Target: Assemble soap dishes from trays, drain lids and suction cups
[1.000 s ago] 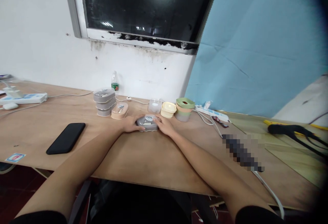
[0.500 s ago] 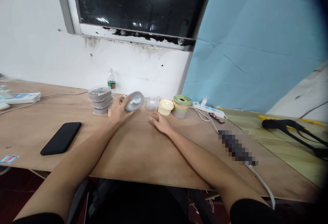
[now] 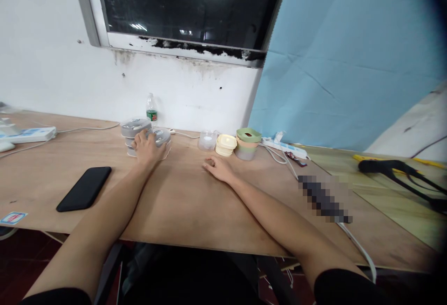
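Note:
My left hand (image 3: 145, 146) grips a grey lidded container (image 3: 159, 135) and holds it on top of the beige container, right beside a stack of grey lidded containers (image 3: 132, 130). My right hand (image 3: 217, 167) rests on the wooden table (image 3: 181, 198) with its fingers loosely curled and nothing in it. Just beyond the right hand stand a small clear container (image 3: 207, 140), a pale yellow container (image 3: 226, 145) and a stack of green and beige cups (image 3: 247, 144).
A black phone (image 3: 84, 188) lies at the left. A water bottle (image 3: 151, 107) stands by the wall. Power strips sit at the far left (image 3: 30, 133) and behind the cups (image 3: 284, 148), with a white cable (image 3: 359, 249) running to the table's front edge.
My left hand lifted the grey container from the table's middle and carried it left to the stack. My right hand let go of it and stayed on the table.

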